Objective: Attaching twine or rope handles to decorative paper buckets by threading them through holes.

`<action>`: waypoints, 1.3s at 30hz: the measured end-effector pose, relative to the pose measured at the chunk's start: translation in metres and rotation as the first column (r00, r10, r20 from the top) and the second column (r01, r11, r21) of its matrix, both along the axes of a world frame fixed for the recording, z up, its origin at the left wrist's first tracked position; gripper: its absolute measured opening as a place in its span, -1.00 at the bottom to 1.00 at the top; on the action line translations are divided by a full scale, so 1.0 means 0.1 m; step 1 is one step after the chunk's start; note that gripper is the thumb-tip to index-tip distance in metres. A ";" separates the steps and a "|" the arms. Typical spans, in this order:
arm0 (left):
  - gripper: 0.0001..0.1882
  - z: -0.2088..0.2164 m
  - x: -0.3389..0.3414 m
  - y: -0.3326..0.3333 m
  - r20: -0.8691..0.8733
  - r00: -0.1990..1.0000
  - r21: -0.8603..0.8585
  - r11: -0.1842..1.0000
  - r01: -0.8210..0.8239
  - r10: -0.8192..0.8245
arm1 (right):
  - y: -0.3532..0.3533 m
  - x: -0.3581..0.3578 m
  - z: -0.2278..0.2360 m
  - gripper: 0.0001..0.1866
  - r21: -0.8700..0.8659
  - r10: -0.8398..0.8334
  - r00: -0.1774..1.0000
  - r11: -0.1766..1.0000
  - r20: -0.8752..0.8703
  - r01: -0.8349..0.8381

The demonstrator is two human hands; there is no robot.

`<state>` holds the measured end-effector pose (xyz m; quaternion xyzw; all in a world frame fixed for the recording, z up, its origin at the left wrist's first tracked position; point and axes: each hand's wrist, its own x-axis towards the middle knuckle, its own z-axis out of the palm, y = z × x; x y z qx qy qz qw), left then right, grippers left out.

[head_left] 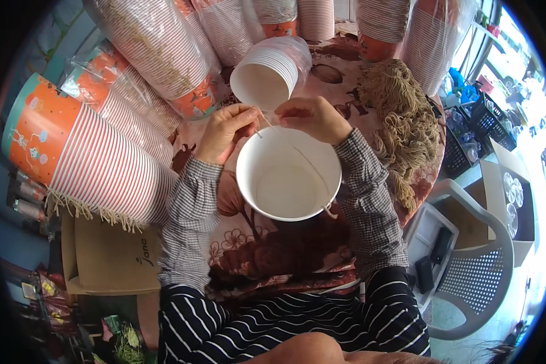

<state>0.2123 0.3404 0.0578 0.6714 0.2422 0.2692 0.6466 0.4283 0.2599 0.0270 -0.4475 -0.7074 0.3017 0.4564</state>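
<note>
Striped clothing nearest. Left hand fingers pinched on cord; right hand unclear. Bucket likely light, stiffish: grip rim.

The cloth-covered table shows a reddish pattern of flowers. Near its front edge stands a white bucket. Behind this, a stack of white cups lies sideways. Tangled beige cord rests at right; plastic-wrapped stacks stand along the back.
</note>
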 end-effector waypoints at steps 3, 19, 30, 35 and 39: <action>-0.81 -0.35 -0.04 0.02 0.249 0.950 -0.229 0.964 -0.134 0.191 | 0.00 -0.06 -0.01 -0.76 -0.039 0.016 0.983 0.999 -0.180 -0.024; -0.89 0.04 -0.22 -0.68 0.236 0.954 0.878 0.380 -0.290 0.184 | 0.15 -0.77 -0.32 -0.73 0.769 -0.503 0.856 0.498 -0.122 0.402; -0.89 -0.52 -0.28 -0.39 0.416 0.785 0.448 0.647 -0.616 0.459 | -0.06 -0.79 -0.18 -0.89 0.495 -0.352 0.886 0.737 -0.301 0.461; -0.90 -0.61 -0.37 -0.33 0.440 0.729 0.463 0.563 -0.684 0.524 | -0.34 -1.16 -0.27 -0.84 0.292 -0.128 0.991 0.950 0.040 0.111; -0.90 -0.58 -0.34 -0.33 0.464 0.751 0.671 0.366 -0.644 0.471 | -0.24 -1.29 -0.69 -0.52 0.189 -0.285 0.956 0.945 0.068 0.268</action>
